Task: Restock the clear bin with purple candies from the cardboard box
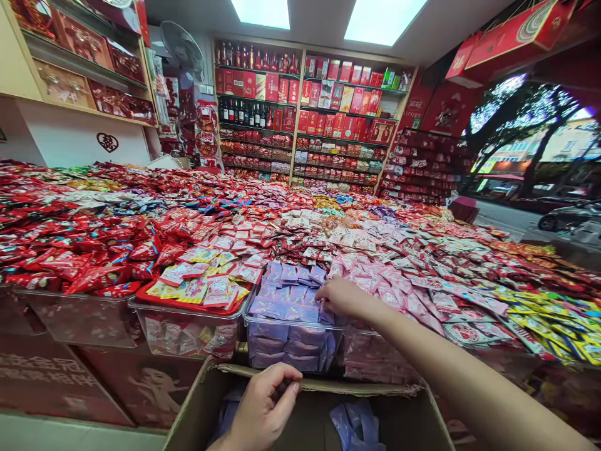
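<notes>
The right hand (345, 297) lay stretched out over a heap of purple packets (286, 294), small flat foil pillows with crimped ends. Its fingers were bent down so the tips touched the top layer. From where I stood I couldn't tell whether it had pinched a packet or was only resting there. The packets filled a clear plastic bin (282, 321), hard-walled and square, directly under that hand, with more of them showing through its front wall.

The left hand (263, 407) hung nearer and lower. It was curled into a loose fist with the thumb against the fingers, and I could make out nothing inside it. It sat at the rim of an open cardboard box (357, 387), brown with a ragged edge. Crumpled blue-purple plastic wrappers (357, 426) lay in the box to the right of that hand.

Just right of the right hand spread glossy pink packets (389, 282). To its left stood a second clear bin (188, 332) topped with pink and yellow sachets (197, 291), and further left lay shiny red wrapped sweets (94, 250). Beyond the hand the tabletop was heaped with sweets all the way back. Behind that rose wooden shelves (295, 106) of red gift boxes and bottles. A wall fan (181, 47) hung high to the left.
</notes>
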Available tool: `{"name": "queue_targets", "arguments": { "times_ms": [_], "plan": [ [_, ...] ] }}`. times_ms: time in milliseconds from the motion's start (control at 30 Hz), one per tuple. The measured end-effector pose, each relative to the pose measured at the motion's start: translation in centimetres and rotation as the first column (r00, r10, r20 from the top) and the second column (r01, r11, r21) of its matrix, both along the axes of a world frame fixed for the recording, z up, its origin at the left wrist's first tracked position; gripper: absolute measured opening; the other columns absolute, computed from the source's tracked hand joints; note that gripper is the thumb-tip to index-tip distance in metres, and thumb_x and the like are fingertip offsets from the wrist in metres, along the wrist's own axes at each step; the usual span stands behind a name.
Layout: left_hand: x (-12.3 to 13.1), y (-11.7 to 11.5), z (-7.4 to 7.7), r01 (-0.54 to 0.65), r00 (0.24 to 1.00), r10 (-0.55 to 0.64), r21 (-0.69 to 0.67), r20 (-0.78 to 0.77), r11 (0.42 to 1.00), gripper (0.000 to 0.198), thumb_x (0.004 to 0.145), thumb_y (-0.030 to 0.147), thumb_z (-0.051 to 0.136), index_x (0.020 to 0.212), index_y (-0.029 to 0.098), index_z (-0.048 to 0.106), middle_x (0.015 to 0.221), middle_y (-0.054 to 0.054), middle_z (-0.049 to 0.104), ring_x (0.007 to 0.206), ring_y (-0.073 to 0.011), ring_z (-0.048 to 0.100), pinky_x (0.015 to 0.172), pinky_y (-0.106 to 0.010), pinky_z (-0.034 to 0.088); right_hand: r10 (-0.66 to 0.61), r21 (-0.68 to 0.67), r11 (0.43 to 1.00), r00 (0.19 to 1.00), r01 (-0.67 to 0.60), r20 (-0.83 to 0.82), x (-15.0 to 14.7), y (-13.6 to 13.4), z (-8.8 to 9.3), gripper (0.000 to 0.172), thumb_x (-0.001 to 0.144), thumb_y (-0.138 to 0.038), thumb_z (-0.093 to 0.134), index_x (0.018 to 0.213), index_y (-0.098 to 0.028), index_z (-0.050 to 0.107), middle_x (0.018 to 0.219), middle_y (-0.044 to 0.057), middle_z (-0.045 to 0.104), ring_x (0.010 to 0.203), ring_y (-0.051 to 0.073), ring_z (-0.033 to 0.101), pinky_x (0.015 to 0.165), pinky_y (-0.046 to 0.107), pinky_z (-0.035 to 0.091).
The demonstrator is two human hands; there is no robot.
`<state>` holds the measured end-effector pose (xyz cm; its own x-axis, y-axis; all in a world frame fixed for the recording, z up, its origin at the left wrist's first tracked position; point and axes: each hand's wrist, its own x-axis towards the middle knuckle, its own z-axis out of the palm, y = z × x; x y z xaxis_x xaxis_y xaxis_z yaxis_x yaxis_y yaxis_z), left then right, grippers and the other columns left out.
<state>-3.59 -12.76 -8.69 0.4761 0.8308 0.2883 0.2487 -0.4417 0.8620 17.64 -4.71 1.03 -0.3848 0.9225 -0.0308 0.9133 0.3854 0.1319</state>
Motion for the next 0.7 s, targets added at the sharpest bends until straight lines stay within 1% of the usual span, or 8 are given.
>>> {"name": "queue_targets", "arguments": {
  "times_ms": [67, 167, 333, 467, 567, 700],
  "plan": [
    [-0.01, -0.02, 0.02, 0.007, 1.000, -0.007, 0.006, -0.023, 1.000, 0.013, 0.078, 0.023, 0.047, 0.079, 0.018, 0.059, 0.065, -0.002, 0.058, 0.058, -0.0144, 0.053, 0.055, -0.021, 0.042, 0.054, -0.017, 0.998, 0.998, -0.054, 0.017, 0.18, 0.17, 0.10, 0.029, 0.066, -0.009, 0.051, 0.087, -0.022, 0.066, 0.082, 0.007, 0.068, 0.081, 0.020, 0.058, 0.073, 0.027, 0.037],
    [0.00, -0.02, 0.13, 0.008, 0.999, -0.007, 0.034, -0.036, 0.999, 0.013, 0.078, 0.022, 0.047, 0.079, 0.018, 0.059, 0.068, -0.003, 0.059, 0.060, -0.0148, 0.054, 0.057, -0.021, 0.043, 0.086, -0.019, 0.996, 0.996, -0.086, 0.030, 0.24, 0.36, 0.16, 0.029, 0.066, -0.007, 0.049, 0.084, -0.021, 0.067, 0.079, 0.007, 0.068, 0.079, 0.021, 0.059, 0.071, 0.026, 0.037],
    [0.01, 0.06, 0.19, 0.000, 0.999, 0.001, 0.057, -0.033, 0.998, 0.011, 0.077, 0.020, 0.048, 0.079, 0.018, 0.059, 0.070, -0.003, 0.062, 0.064, -0.0155, 0.056, 0.060, -0.022, 0.043, 0.025, 0.044, 0.999, 0.999, -0.026, 0.031, 0.15, 0.62, -0.05, 0.028, 0.071, -0.008, 0.044, 0.089, -0.014, 0.064, 0.079, 0.013, 0.067, 0.078, 0.023, 0.058, 0.062, 0.027, 0.039],
    [-0.03, 0.00, 0.15, 0.013, 0.999, -0.010, 0.074, -0.041, 0.997, 0.012, 0.077, 0.019, 0.048, 0.080, 0.018, 0.059, 0.071, -0.003, 0.062, 0.065, -0.0155, 0.057, 0.061, -0.022, 0.044, 0.049, 0.017, 0.999, 0.999, -0.049, 0.016, 0.28, 0.81, 0.02, 0.020, 0.068, -0.013, 0.051, 0.081, -0.015, 0.066, 0.079, 0.010, 0.067, 0.078, 0.022, 0.059, 0.067, 0.026, 0.039],
    [-0.01, -0.03, 0.34, 0.019, 0.998, -0.015, 0.075, -0.053, 0.997, 0.012, 0.077, 0.019, 0.048, 0.080, 0.017, 0.059, 0.070, -0.003, 0.061, 0.064, -0.0150, 0.057, 0.060, -0.022, 0.044, 0.071, -0.011, 0.997, 0.997, -0.071, -0.002, 0.38, 0.94, 0.11, 0.018, 0.066, -0.018, 0.056, 0.080, -0.017, 0.067, 0.081, 0.008, 0.068, 0.080, 0.021, 0.059, 0.070, 0.025, 0.039],
    [0.10, 0.07, 0.60, 0.022, 0.996, -0.014, 0.088, -0.087, 0.996, 0.012, 0.078, 0.019, 0.047, 0.079, 0.017, 0.059, 0.068, -0.002, 0.060, 0.062, -0.0139, 0.055, 0.058, -0.021, 0.043, 0.063, -0.015, 0.998, 0.998, -0.063, -0.018, 0.29, 1.07, 0.14, 0.016, 0.064, -0.016, 0.059, 0.077, -0.017, 0.068, 0.079, 0.008, 0.067, 0.079, 0.020, 0.059, 0.070, 0.024, 0.039]
  ]
}}
